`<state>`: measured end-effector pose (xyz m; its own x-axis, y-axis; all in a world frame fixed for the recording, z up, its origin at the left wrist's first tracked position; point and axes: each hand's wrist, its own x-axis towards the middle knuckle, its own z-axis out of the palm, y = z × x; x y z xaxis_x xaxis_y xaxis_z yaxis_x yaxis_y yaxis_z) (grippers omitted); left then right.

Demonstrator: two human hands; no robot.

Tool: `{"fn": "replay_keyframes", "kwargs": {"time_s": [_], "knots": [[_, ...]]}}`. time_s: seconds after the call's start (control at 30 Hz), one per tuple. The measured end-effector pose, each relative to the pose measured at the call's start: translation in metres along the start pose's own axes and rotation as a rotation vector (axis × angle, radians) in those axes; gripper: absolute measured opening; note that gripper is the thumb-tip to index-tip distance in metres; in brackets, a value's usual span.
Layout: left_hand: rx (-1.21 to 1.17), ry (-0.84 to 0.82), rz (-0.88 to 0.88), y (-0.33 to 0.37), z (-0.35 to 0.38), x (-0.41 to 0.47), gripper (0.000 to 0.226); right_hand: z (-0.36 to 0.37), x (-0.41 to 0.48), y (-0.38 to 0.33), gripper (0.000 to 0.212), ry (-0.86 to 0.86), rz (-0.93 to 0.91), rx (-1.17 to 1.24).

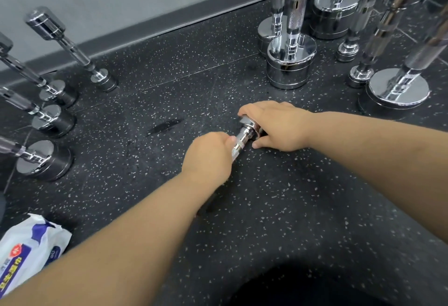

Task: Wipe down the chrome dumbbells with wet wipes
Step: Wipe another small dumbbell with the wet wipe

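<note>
A small chrome dumbbell (pixel 244 134) lies on the speckled black floor (pixel 291 208) in the middle of the view. My left hand (pixel 208 155) grips its knurled handle, which hides the near end. My right hand (pixel 278 126) is curled over the far head of the same dumbbell, thumb at the near side. No wipe shows in either hand. A white and blue pack of wet wipes (pixel 31 247) lies at the lower left by my left forearm.
Several chrome dumbbells stand on end at the left (pixel 48 157) and at the upper right (pixel 291 63). A grey wall and dark skirting run along the back. A wet streak (pixel 164 126) marks the floor left of my hands.
</note>
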<state>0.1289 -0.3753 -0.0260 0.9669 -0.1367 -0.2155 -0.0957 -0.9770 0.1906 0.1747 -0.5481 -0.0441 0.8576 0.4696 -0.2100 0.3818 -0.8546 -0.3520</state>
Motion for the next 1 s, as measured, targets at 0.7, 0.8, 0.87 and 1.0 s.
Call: {"fn": "replay_keyframes", "kwargs": {"time_s": [0.7, 0.8, 0.87, 1.0], "knots": [[-0.184, 0.226, -0.034, -0.023, -0.006, 0.019, 0.017, -0.016, 0.023, 0.003, 0.071, 0.093, -0.041, 0.000], [-0.041, 0.305, 0.173, -0.031, 0.005, 0.018, 0.037, -0.014, 0.029, 0.004, 0.058, 0.148, -0.039, 0.036], [-0.049, 0.267, 0.199, -0.046, 0.003, 0.028, 0.038, -0.015, 0.041, -0.003, 0.056, 0.138, -0.071, 0.024], [0.001, 0.329, 0.255, -0.058, 0.000, 0.038, 0.034, -0.021, 0.067, -0.012, 0.055, 0.020, -0.029, 0.022]]}}
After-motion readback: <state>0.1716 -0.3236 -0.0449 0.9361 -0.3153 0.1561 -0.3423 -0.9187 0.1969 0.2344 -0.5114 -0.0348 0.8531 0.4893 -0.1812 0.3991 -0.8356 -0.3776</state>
